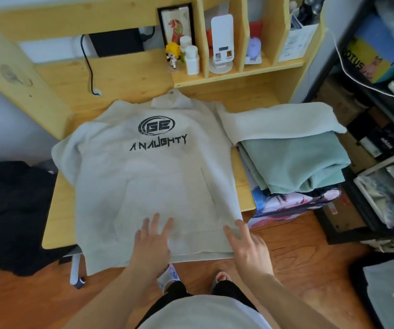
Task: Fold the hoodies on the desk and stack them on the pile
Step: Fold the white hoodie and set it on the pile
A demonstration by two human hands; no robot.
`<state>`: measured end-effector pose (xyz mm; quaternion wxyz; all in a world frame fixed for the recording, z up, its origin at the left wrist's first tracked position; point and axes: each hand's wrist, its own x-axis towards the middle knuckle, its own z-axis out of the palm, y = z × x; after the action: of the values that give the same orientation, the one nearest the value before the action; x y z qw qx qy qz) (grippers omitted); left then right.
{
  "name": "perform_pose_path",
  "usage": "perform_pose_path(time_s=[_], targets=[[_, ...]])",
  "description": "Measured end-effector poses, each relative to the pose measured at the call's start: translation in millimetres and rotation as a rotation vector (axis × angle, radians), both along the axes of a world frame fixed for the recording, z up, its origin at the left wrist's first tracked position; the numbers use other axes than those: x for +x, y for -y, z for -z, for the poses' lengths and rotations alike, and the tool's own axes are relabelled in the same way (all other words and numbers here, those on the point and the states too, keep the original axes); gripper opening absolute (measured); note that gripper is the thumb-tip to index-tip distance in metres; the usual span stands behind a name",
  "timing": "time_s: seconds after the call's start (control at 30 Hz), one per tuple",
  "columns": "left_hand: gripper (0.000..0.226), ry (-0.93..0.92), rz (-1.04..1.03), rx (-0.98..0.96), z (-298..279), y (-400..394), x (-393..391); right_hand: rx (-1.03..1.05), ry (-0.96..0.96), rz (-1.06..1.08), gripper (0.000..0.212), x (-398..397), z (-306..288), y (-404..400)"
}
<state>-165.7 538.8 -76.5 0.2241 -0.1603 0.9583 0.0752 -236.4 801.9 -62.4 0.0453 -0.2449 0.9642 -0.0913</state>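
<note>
While the wooden desk (58,217) fills the middle, a grey hoodie (148,176) lies spread flat on it, printed side up, its right sleeve draped at two o'clock over the pile (295,162) of folded clothes. Both hands lie flat, fingers straight, on its hem at six o'clock: left hand (154,241), right hand (248,243).

- The grey hoodie (153,167) has "GE" in a round logo and "A NAUGHTY" below it.
- A black box (381,138) shows "adidas".
- A yellow poster (366,60) reads "OTUS", partly cut.
</note>
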Motion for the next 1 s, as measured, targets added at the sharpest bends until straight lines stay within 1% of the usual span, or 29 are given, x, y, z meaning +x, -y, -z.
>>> perform_pose_path(time_s=[0.1, 0.17, 0.2, 0.27, 0.3, 0.37, 0.4, 0.43, 0.5, 0.53, 0.57, 0.63, 0.67, 0.7, 0.73, 0.8, 0.83, 0.9, 0.97, 1.0], targets=[[0.086, 0.126, -0.095, 0.001, 11.9, 39.8, 10.2, 0.260, 0.128, -0.072, 0.068, -14.8, 15.5, -6.1], [0.087, 0.182, -0.083, 0.030, 13.5, 61.6, 17.6, 0.379, 0.162, -0.218, 0.063, -25.4, 29.3, -7.5], [0.085, 0.183, -0.062, 0.033, 14.0, 68.0, 20.8, 0.406, 0.204, -0.302, 0.061, -29.9, 32.8, -7.3], [0.073, 0.111, -0.121, 0.062, 11.4, 72.6, 25.4, 0.427, 0.306, -0.383, 0.052, -36.6, 29.1, -1.1], [0.063, 0.056, -0.198, 0.082, 10.0, 73.9, 28.7, 0.424, 0.324, -0.368, 0.043, -39.9, 24.3, 4.6], [0.044, -0.092, -0.404, 0.085, 9.8, 82.1, 39.7, 0.391, 0.328, -0.246, 0.031, -48.4, 12.4, 23.4], [0.036, -0.159, -0.549, 0.106, 11.8, 89.4, 47.5, 0.331, 0.339, -0.148, 0.026, -54.0, 9.8, 34.3], [0.026, -0.187, -0.734, 0.161, 11.4, 98.1, 54.8, 0.264, 0.378, -0.028, 0.022, -60.2, 8.3, 45.7], [0.014, -0.162, -1.121, 0.366, 15.2, 117.6, 66.6, 0.108, 0.551, 0.226, 0.020, -68.4, 13.5, 67.6], [0.014, -0.126, -1.297, 0.503, 16.9, 123.8, 71.1, -0.011, 0.671, 0.379, 0.019, -67.6, 21.6, 75.6], [0.015, -0.109, -1.462, 0.680, 21.0, 127.0, 73.9, -0.143, 0.796, 0.554, 0.016, -61.1, 29.6, 82.7], [0.020, -0.151, -1.730, 1.054, 32.4, 128.6, 78.9, -0.428, 1.050, 0.880, 0.013, -36.4, 49.3, 92.2], [0.024, -0.190, -1.802, 1.186, 39.6, 128.8, 79.6, -0.571, 1.148, 1.011, 0.017, -25.1, 59.8, 95.0], [0.028, -0.228, -1.851, 1.274, 49.2, 131.4, 80.3, -0.700, 1.211, 1.121, 0.019, -17.8, 67.5, 98.1], [0.032, -0.273, -1.898, 1.336, 57.7, 135.3, 80.0, -0.834, 1.241, 1.224, 0.019, -15.9, 78.3, 99.7], [0.035, -0.397, -1.975, 1.422, 69.7, 145.4, 79.4, -1.104, 1.252, 1.362, 0.019, -21.5, 94.9, 102.2], [0.034, -0.455, -2.005, 1.441, 72.9, 150.5, 81.3, -1.210, 1.239, 1.419, 0.020, -26.8, 101.1, 101.3], [0.030, -0.498, -2.019, 1.417, 72.5, 157.6, 87.0, -1.379, 1.194, 1.515, 0.026, -31.5, 107.2, 98.8], [0.032, -0.451, -1.977, 1.348, 71.0, 164.0, 94.0, -1.498, 1.158, 1.564, 0.041, -27.0, 104.8, 97.1], [0.035, -0.407, -1.934, 1.306, 70.0, 166.6, 95.7, -1.516, 1.144, 1.582, 0.044, -24.6, 103.1, 97.0]])
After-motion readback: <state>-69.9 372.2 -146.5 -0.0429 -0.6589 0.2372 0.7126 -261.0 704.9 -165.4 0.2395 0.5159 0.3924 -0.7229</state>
